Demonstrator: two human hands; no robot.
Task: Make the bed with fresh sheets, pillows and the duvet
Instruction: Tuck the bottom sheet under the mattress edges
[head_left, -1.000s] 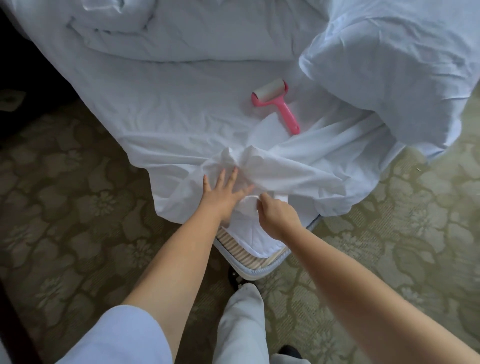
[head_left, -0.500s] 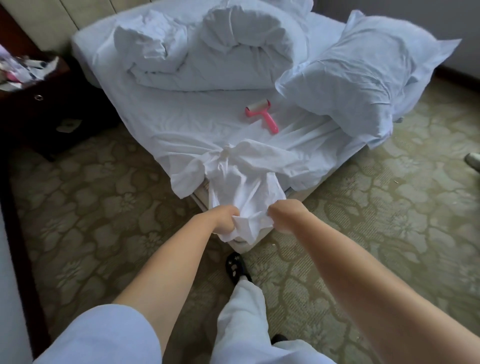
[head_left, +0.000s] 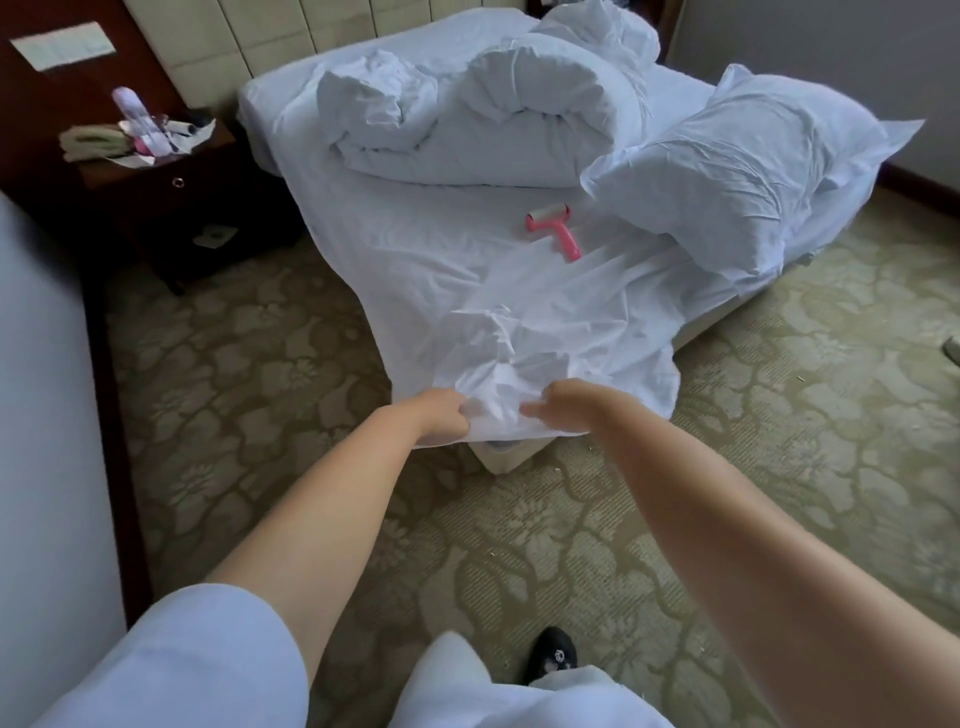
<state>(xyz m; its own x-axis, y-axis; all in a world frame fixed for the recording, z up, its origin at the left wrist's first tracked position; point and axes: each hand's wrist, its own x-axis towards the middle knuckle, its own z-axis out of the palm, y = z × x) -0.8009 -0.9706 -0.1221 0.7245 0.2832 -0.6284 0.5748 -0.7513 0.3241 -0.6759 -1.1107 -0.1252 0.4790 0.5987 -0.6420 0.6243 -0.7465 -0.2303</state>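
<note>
Sheet (head_left: 467, 270), white and creased, lay spread over the bed (head_left: 260, 104), its loose corner bunched at the bed's near corner and hanging there over the pale mattress edge. The left hand (head_left: 441, 413) gripped that bunched corner with its fingers curled into the cloth. The right hand (head_left: 563, 405) was just beside it on the same fold, fingers bent toward the fabric; whether it pinched the cloth or only pressed on it could not be told. Both arms reached forward from short pale sleeves.

A rolled duvet (head_left: 493, 114) sat heaped across the bed toward the head end. A pillow (head_left: 737, 176) lay at the bed's right edge, partly overhanging it. A pink lint roller (head_left: 556, 228) lay on the sheet in the middle of the bed, between the duvet and the gathered corner and near the pillow.

A dark nightstand (head_left: 171, 202) stood by the bed's far left corner with a clutter of small items on top. Patterned green carpet (head_left: 249, 374) covered the floor, and a dark shoe (head_left: 553, 652) showed at the lower edge.
</note>
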